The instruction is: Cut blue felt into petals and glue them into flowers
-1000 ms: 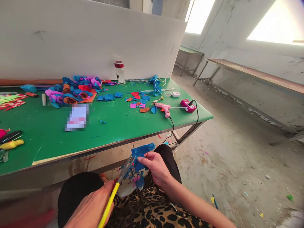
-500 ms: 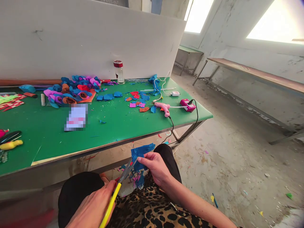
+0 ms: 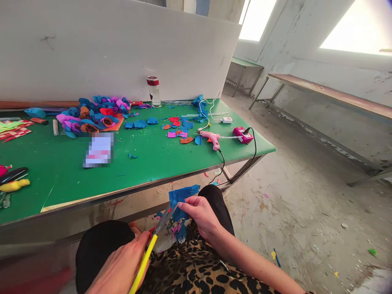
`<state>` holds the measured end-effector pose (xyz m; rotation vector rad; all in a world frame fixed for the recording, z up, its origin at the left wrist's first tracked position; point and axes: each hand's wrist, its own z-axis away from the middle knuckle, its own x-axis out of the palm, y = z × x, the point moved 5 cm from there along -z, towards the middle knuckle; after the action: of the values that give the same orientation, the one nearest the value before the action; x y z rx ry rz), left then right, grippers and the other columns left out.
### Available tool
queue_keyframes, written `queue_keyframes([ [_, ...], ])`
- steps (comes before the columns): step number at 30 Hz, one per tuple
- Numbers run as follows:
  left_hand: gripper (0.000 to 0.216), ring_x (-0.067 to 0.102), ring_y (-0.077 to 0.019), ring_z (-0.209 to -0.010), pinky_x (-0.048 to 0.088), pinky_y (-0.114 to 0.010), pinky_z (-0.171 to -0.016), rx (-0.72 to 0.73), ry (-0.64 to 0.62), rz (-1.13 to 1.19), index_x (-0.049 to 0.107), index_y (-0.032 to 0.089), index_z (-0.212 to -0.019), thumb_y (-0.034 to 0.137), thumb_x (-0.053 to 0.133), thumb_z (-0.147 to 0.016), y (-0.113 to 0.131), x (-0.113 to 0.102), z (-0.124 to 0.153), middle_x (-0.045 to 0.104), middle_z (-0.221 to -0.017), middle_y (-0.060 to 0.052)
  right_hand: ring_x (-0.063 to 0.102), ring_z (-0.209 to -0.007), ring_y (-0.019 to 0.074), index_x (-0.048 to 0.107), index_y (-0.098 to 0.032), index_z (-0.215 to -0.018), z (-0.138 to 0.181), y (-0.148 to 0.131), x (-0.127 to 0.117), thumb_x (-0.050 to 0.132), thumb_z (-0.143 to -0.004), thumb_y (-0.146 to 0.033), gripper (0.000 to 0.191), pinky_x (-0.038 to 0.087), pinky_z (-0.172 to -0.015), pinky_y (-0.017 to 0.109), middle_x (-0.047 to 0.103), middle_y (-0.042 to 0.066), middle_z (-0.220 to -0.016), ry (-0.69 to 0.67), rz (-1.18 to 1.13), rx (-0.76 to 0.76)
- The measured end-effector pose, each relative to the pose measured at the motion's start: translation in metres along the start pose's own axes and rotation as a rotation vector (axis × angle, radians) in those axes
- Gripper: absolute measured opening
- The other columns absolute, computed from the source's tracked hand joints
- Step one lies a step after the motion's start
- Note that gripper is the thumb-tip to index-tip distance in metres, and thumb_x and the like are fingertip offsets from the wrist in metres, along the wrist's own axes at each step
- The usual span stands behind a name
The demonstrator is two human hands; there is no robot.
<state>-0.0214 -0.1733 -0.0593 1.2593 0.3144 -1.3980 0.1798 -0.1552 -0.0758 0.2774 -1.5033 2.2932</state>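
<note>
My left hand (image 3: 121,261) is wrapped round scissors (image 3: 143,259) with a long yellow handle. Their blades are parted and meet the near left edge of a piece of blue crepe paper (image 3: 184,194) over my lap. My right hand (image 3: 199,212) pinches that paper between thumb and fingers, close to the blade tips. Below it, blue and pink paper scraps (image 3: 177,232) lie in a heap between my knees. The fingers of my left hand are partly hidden behind its back.
On the green table (image 3: 153,163) lie paper flowers (image 3: 94,116), loose petals (image 3: 174,122), a pink glue gun (image 3: 211,139), a magenta plug box (image 3: 243,135) and a pixelated rectangle (image 3: 99,150). A glass jar (image 3: 154,92) stands by the white board (image 3: 116,49). The glue gun's cord drops over the front edge.
</note>
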Motion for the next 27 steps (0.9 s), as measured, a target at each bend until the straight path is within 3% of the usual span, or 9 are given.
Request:
queue_keyframes([
  [6,0.027,0.06,-0.0169,-0.063,0.034,-0.023,-0.056,0.031,-0.017,0.002,0.059,0.027,-0.104,0.021,0.043,-0.083,0.008,-0.005,0.003,0.064,-0.075,0.0,0.029,-0.049,0.0058,0.06,-0.014,-0.057,-0.002,-0.002,-0.004,0.077,-0.059,-0.041,0.032,0.02,-0.049,0.023,0.047,-0.006,-0.05,0.045,0.077,-0.048],
  [10,0.018,0.055,-0.0148,-0.053,0.032,-0.022,-0.048,0.027,0.028,0.103,0.06,0.027,-0.094,0.026,0.045,-0.085,0.0,0.0,0.0,0.06,-0.063,0.003,0.03,-0.049,0.0063,0.059,-0.015,-0.057,-0.002,-0.001,-0.003,0.075,-0.06,-0.043,0.032,0.019,-0.049,0.023,0.047,-0.005,-0.051,0.024,0.084,-0.038],
  [12,0.013,0.056,-0.0145,-0.052,0.036,-0.021,-0.048,0.048,0.092,0.206,0.06,0.025,-0.085,0.031,0.049,-0.085,-0.003,0.003,-0.004,0.06,-0.061,0.003,0.031,-0.05,0.0066,0.06,-0.015,-0.057,-0.001,0.0,-0.003,0.075,-0.059,-0.044,0.033,0.021,-0.05,0.023,0.048,-0.004,-0.052,0.017,0.086,-0.029],
  [14,0.014,0.061,-0.0156,-0.057,0.044,-0.021,-0.053,0.051,0.24,0.34,0.06,0.024,-0.082,0.037,0.054,-0.083,-0.007,0.004,-0.009,0.063,-0.064,0.002,0.032,-0.05,0.0068,0.06,-0.014,-0.057,-0.002,0.002,-0.002,0.075,-0.059,-0.044,0.033,0.022,-0.051,0.024,0.049,-0.004,-0.053,0.023,0.096,-0.032],
  [16,0.02,0.066,-0.0176,-0.066,0.051,-0.023,-0.062,0.036,0.431,0.492,0.06,0.024,-0.086,0.043,0.06,-0.079,-0.011,0.001,-0.014,0.068,-0.075,-0.001,0.033,-0.051,0.0072,0.061,-0.014,-0.059,-0.003,0.005,-0.002,0.076,-0.058,-0.044,0.033,0.023,-0.051,0.023,0.049,-0.004,-0.053,0.051,0.1,-0.047],
  [18,0.027,0.069,-0.0192,-0.075,0.055,-0.026,-0.07,0.023,0.546,0.625,0.059,0.024,-0.092,0.045,0.064,-0.075,-0.011,-0.001,-0.019,0.071,-0.087,-0.003,0.034,-0.052,0.0074,0.062,-0.015,-0.06,-0.003,0.007,-0.002,0.078,-0.056,-0.043,0.033,0.025,-0.052,0.023,0.049,-0.004,-0.053,0.077,0.094,-0.055],
  [21,0.037,0.069,-0.0208,-0.086,0.056,-0.031,-0.081,0.045,0.546,0.764,0.057,0.023,-0.101,0.044,0.068,-0.073,0.0,-0.003,-0.028,0.071,-0.098,-0.006,0.036,-0.051,0.0077,0.063,-0.015,-0.059,-0.003,0.01,0.002,0.079,-0.053,-0.045,0.035,0.027,-0.051,0.024,0.05,-0.004,-0.052,0.055,0.1,-0.042],
  [27,0.04,0.068,-0.0201,-0.083,0.055,-0.031,-0.081,-0.023,0.622,0.963,0.056,0.02,-0.098,0.042,0.073,-0.069,0.021,-0.003,-0.038,0.068,-0.086,-0.003,0.034,-0.05,0.0062,0.061,-0.014,-0.059,-0.001,0.018,0.011,0.079,-0.056,-0.043,0.034,0.027,-0.051,0.022,0.048,-0.006,-0.051,0.011,0.115,-0.043],
])
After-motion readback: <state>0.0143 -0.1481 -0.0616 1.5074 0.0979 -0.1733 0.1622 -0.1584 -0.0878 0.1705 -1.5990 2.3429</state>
